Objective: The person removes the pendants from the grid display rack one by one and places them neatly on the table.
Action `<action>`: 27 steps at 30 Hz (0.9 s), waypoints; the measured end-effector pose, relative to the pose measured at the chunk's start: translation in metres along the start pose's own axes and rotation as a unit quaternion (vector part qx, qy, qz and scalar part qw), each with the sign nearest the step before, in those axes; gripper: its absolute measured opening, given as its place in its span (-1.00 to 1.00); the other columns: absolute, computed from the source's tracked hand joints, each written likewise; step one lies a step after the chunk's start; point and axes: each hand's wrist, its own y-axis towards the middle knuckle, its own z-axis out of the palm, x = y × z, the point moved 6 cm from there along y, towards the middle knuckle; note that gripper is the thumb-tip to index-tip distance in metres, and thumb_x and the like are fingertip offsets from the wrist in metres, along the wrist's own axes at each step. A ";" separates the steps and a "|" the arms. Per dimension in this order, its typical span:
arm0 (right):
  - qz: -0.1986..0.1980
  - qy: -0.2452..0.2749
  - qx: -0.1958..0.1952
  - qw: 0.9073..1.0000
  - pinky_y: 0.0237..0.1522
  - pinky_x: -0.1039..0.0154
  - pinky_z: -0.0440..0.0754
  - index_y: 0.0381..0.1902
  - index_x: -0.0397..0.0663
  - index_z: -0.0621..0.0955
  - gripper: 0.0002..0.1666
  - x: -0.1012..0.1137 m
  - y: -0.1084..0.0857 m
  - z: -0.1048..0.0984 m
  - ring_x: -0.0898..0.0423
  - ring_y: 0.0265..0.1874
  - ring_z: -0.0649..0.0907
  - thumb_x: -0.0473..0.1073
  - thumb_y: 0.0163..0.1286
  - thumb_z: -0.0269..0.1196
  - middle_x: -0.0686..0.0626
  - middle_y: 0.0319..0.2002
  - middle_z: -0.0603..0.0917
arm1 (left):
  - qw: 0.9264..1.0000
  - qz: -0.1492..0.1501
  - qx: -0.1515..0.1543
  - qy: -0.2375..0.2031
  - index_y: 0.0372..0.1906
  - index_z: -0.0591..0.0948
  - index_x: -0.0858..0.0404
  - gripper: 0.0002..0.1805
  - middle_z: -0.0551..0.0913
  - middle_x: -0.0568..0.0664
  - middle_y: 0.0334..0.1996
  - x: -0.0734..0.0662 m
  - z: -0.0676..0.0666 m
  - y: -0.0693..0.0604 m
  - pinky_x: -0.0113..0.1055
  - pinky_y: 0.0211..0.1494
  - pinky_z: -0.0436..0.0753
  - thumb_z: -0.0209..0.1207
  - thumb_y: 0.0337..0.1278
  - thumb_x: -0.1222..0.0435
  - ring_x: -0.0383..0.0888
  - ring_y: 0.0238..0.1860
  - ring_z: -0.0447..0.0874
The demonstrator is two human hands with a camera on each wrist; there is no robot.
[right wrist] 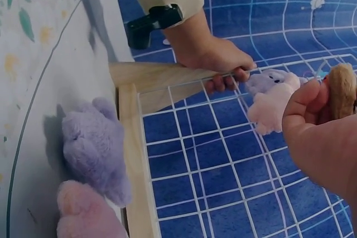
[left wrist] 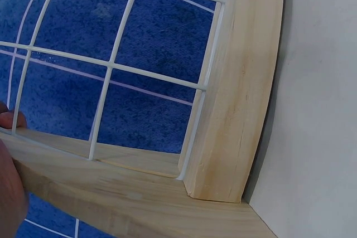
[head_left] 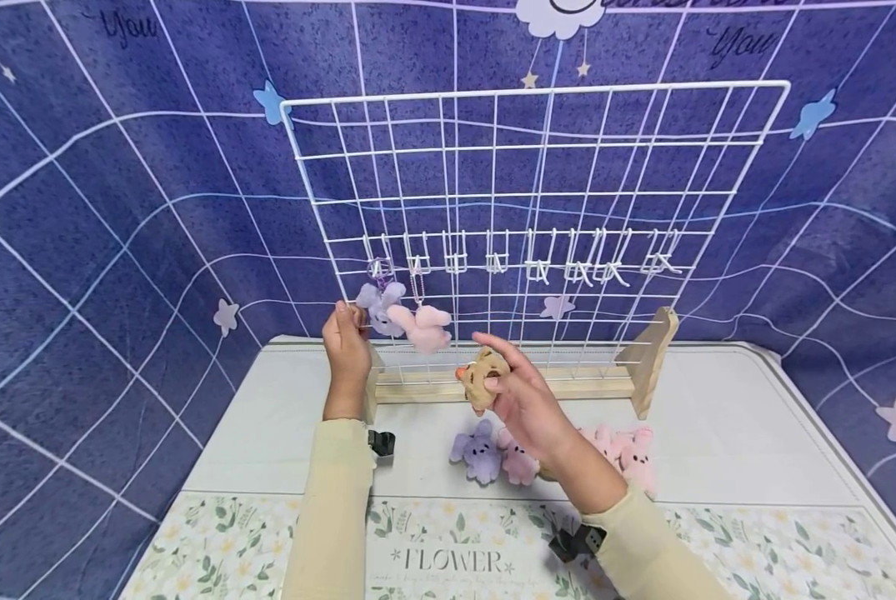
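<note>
My right hand (head_left: pixel 526 408) holds a small brown plush toy (head_left: pixel 483 379) with an orange tip, pinched between thumb and fingers in front of the white wire grid rack (head_left: pixel 538 92). With curled fingers, my left hand (head_left: pixel 347 346) grips the rack's wooden side support (left wrist: pixel 231 98) at the left edge of the grid. Close beside that hand, a lavender plush (head_left: pixel 382 308) hangs from a hook. A pale pink plush (head_left: pixel 425 327) hangs next to it on a bead chain. In the right wrist view, the brown plush (right wrist: pixel 341 90) is partly cut off.
Several white hooks (head_left: pixel 541 271) line the grid to the right. On the table below lie a lavender plush (head_left: pixel 481 457), a pink plush (head_left: pixel 520 465) and more pink plushes (head_left: pixel 638 460), partly behind my right forearm. A wooden base bar (head_left: pixel 425 390) runs under the grid.
</note>
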 end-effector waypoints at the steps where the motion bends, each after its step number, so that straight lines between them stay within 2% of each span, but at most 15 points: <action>1: 0.002 -0.006 -0.003 1.000 -0.20 0.32 0.63 0.38 0.24 0.46 -0.36 -0.001 0.000 0.000 0.16 -0.01 0.72 -0.42 0.47 -0.08 0.11 -0.06 0.72 | 1.000 0.000 -0.001 0.000 -0.49 0.19 0.51 -0.47 0.26 -0.13 -0.59 0.000 0.000 0.000 -0.50 -0.52 0.12 -0.28 0.75 0.26 -0.35 -0.60 0.16; 4: 0.011 -0.019 -0.014 1.000 -0.24 0.31 0.61 0.15 0.26 0.51 -0.50 -0.003 0.000 0.000 0.17 -0.16 0.66 -0.42 0.48 -0.05 0.09 -0.03 0.66 | 1.000 -0.002 -0.002 0.000 -0.48 0.19 0.53 -0.47 0.26 -0.16 -0.59 0.000 0.000 0.000 -0.50 -0.52 0.13 -0.29 0.75 0.26 -0.36 -0.60 0.16; 9: 0.030 -0.049 -0.034 0.998 -0.24 0.30 0.66 -0.05 0.15 0.45 -0.69 -0.010 0.002 -0.002 0.16 -0.27 0.62 -0.41 0.48 0.07 0.07 -0.19 0.56 | 1.000 -0.001 0.001 0.010 -0.47 0.18 0.57 -0.44 0.27 -0.19 -0.58 0.001 0.000 0.000 -0.50 -0.51 0.13 -0.29 0.75 0.24 -0.35 -0.59 0.16; 13: 0.050 -0.096 -0.038 0.993 -0.25 0.30 0.71 -0.08 0.04 0.44 -0.76 -0.016 0.003 -0.004 0.15 -0.33 0.65 -0.39 0.46 0.18 0.08 -0.27 0.60 | 1.000 -0.003 -0.002 0.012 -0.47 0.18 0.57 -0.44 0.28 -0.19 -0.58 0.001 -0.001 0.000 -0.50 -0.51 0.13 -0.28 0.75 0.23 -0.35 -0.59 0.16; 20: 0.074 -0.141 -0.027 0.987 -0.27 0.29 0.74 0.03 -0.09 0.45 -0.72 -0.026 0.003 -0.004 0.15 -0.36 0.68 -0.40 0.44 0.23 0.07 -0.24 0.68 | 1.000 -0.009 -0.003 0.007 -0.47 0.19 0.54 -0.45 0.28 -0.17 -0.58 0.001 0.000 0.000 -0.50 -0.51 0.13 -0.28 0.75 0.23 -0.35 -0.59 0.16; 27: 0.125 -0.194 0.005 0.973 -0.24 0.28 0.74 -0.05 -0.16 0.48 -0.72 -0.040 0.004 -0.004 0.16 -0.35 0.68 -0.39 0.38 0.33 0.06 -0.29 0.66 | 1.000 -0.007 0.002 0.010 -0.46 0.18 0.57 -0.43 0.27 -0.14 -0.57 0.001 -0.001 0.000 -0.49 -0.50 0.14 -0.28 0.75 0.22 -0.33 -0.58 0.16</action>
